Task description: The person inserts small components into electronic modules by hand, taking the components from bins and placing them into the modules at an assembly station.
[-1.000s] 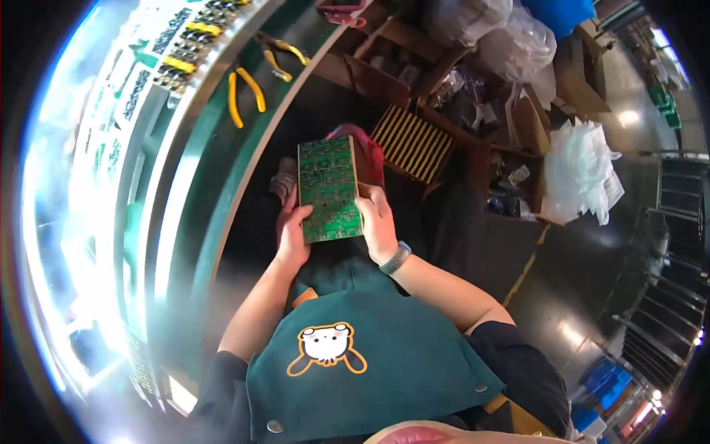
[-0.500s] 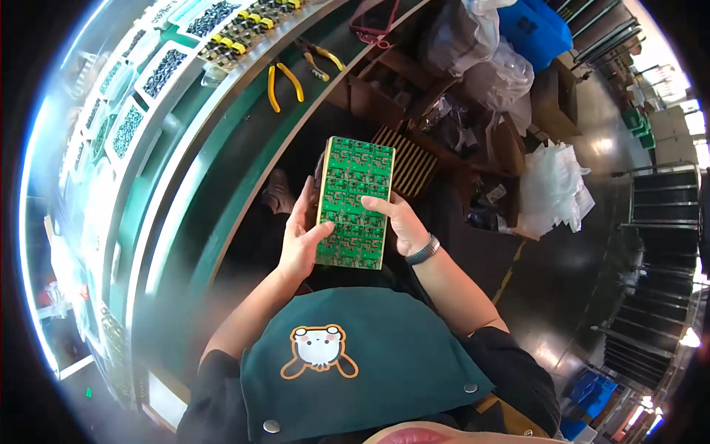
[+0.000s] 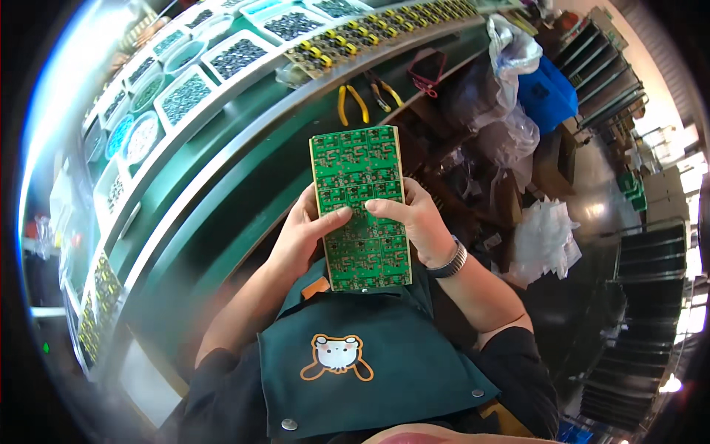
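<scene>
A green rectangular circuit board panel (image 3: 360, 166), divided into several repeated small boards with a pale edge strip, is held upright in front of my apron. My left hand (image 3: 305, 228) grips its left edge, the thumb flat on the face and the fingers behind it. From the right edge my right hand (image 3: 416, 222) holds it the same way, the thumb lying near the other thumb. The fingers of both hands are mostly hidden behind the panel. Whether more than one panel is stacked there I cannot tell.
Yellow-handled pliers (image 3: 353, 104) and a second pair of pliers (image 3: 384, 92) lie on the green bench (image 3: 244, 166). Trays of small dark parts (image 3: 238, 58) line the shelf beside populated boards (image 3: 377, 33). At right stand a blue bin (image 3: 547, 96) and white plastic bags (image 3: 546, 237).
The circuit board panel has come closer and looks larger, tilting slightly the other way. Both hands moved with it, thumbs now nearer each other. My view has turned toward the bench.
</scene>
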`<state>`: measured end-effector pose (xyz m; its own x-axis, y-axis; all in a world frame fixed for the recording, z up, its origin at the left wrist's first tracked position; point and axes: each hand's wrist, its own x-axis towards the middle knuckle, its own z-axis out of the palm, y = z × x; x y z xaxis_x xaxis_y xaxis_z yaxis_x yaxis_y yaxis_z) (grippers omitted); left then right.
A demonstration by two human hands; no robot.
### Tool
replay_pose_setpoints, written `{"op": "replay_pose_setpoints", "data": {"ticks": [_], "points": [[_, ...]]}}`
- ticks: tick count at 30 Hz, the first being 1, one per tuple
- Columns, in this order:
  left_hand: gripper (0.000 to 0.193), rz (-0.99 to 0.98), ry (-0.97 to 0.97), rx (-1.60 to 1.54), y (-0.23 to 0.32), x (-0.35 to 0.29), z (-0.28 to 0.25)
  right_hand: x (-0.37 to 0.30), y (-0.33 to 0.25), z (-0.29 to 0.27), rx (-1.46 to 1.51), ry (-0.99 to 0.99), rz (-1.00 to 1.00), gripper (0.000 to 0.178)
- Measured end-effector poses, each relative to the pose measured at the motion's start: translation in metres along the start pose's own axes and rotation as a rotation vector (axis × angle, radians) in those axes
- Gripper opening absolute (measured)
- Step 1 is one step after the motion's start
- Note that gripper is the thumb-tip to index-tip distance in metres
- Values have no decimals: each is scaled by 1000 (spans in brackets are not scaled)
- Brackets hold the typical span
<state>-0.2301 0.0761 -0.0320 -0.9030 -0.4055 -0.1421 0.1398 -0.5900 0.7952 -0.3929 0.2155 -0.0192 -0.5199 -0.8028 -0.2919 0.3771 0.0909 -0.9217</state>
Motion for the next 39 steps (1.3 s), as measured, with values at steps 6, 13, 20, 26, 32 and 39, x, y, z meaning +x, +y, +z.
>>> {"op": "replay_pose_setpoints", "data": {"ticks": [6, 13, 20, 26, 32, 39], "points": [[59, 104, 160, -141, 35, -37, -24, 1, -68, 77, -276, -217, 61, 55], [49, 137, 96, -638, 76, -119, -95, 51, -65, 137, 122, -650, -48, 64], [66, 197, -152, -1331, 69, -145, -108, 123, 65, 249, 735, -1201, 566, 59], [77, 244, -318, -1607, 83, -163, -127, 126, 81, 305, 579, -1207, 690, 57], [72, 298, -133, -1750, 107, -190, -128, 120, 73, 342, 431, -1069, 698, 61], [72, 473, -226, -950, 99, -225, -184, 111, 39, 398, 299, -1107, 760, 60]]}}
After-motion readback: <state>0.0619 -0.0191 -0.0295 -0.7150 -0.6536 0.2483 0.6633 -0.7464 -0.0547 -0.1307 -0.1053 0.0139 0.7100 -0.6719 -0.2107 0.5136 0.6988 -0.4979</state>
